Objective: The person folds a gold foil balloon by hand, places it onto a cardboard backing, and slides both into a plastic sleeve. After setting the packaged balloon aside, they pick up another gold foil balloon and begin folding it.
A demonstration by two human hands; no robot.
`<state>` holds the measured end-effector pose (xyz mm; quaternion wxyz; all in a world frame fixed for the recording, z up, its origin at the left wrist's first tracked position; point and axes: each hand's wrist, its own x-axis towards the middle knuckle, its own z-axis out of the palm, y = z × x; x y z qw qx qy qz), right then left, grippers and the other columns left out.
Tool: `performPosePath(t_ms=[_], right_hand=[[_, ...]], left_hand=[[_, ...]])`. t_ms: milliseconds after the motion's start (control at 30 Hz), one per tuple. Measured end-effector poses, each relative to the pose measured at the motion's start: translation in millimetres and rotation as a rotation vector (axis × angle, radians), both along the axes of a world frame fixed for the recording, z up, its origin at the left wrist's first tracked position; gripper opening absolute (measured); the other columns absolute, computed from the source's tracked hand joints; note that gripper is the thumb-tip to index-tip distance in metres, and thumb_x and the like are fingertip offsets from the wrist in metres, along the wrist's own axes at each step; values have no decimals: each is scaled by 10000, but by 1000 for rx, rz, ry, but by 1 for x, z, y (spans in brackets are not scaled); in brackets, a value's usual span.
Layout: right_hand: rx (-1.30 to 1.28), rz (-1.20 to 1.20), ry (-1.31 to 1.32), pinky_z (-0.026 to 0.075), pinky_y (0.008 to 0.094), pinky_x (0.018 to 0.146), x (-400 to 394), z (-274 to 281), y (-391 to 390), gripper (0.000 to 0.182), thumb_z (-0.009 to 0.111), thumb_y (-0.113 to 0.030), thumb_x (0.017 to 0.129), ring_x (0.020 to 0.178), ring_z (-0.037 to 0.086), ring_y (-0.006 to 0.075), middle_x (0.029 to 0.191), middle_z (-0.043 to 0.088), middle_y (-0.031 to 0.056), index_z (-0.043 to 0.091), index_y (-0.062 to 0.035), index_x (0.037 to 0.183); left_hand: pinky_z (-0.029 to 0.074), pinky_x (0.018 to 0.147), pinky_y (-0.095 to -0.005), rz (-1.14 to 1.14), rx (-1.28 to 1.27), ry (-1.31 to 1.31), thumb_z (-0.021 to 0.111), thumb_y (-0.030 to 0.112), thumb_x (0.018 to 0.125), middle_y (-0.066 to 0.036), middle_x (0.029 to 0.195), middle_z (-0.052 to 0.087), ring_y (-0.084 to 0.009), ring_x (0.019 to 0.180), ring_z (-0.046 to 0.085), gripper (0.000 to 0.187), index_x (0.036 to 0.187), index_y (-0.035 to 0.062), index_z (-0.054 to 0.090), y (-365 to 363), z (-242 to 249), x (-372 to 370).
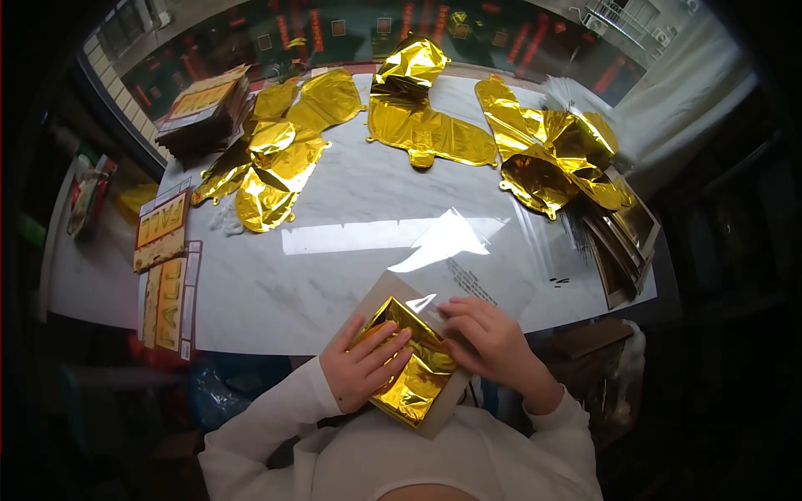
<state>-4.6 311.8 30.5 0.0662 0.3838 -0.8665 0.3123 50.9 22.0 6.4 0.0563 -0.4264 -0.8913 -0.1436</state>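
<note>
A folded gold foil balloon point(418, 392) lies on a grey-brown card point(447, 401) held against my body at the table's front edge. My left hand point(363, 367) rests flat over the foil with its fingers spread. At the card's upper right side is my right hand point(484, 338), its fingers curled together at the edge of a clear plastic bag point(424, 302). Shiny film shows at its fingertips and overlaps the card's corner. Small printed text point(472, 281) shows on clear film just beyond that hand.
Gold foil balloons lie at the left point(280, 171), back middle point(430, 129) and right point(555, 150) of the marbled table point(351, 284). Printed "FALL" cards point(163, 230) line the left edge, below a card stack point(200, 113). Brown cards point(622, 242) lean at the right.
</note>
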Motion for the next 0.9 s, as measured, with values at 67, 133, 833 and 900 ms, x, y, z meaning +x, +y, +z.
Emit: performPosePath(t_ms=[67, 133, 833, 900], right_hand=[[18, 12, 2, 550, 447, 1009, -3, -3, -6, 287, 794, -67, 820, 1202, 664, 373, 1250, 694, 153, 672, -30, 1076], [36, 22, 6, 548, 441, 1012, -8, -3, -12, 348, 809, -90, 828, 1217, 655, 369, 1265, 685, 157, 675, -27, 1143], [57, -15, -31, 468, 453, 984, -24, -11, -14, 425, 797, -207, 881, 1114, 594, 348, 1204, 606, 126, 627, -70, 1245], [87, -106, -19, 471, 418, 954, -18, -9, -9, 402, 814, -199, 872, 1135, 574, 347, 1243, 596, 143, 645, -84, 1219]], left_hand=[[294, 1236, -603, -1, 1, -9, 619, 245, 983, -122, 1570, 538, -294, 1467, 495, 495, 1457, 105, 588, 0, 1, 0], [294, 1234, -606, -5, -29, -8, 616, 236, 982, -124, 1568, 539, -300, 1468, 494, 498, 1460, 103, 586, 1, 2, 0], [313, 1213, -628, -19, 34, -2, 609, 214, 951, -130, 1559, 549, -291, 1447, 520, 486, 1422, 98, 604, 7, -2, 0], [313, 1212, -630, -18, 32, 6, 612, 217, 949, -132, 1557, 551, -294, 1447, 521, 488, 1422, 98, 604, 7, -4, 0]])
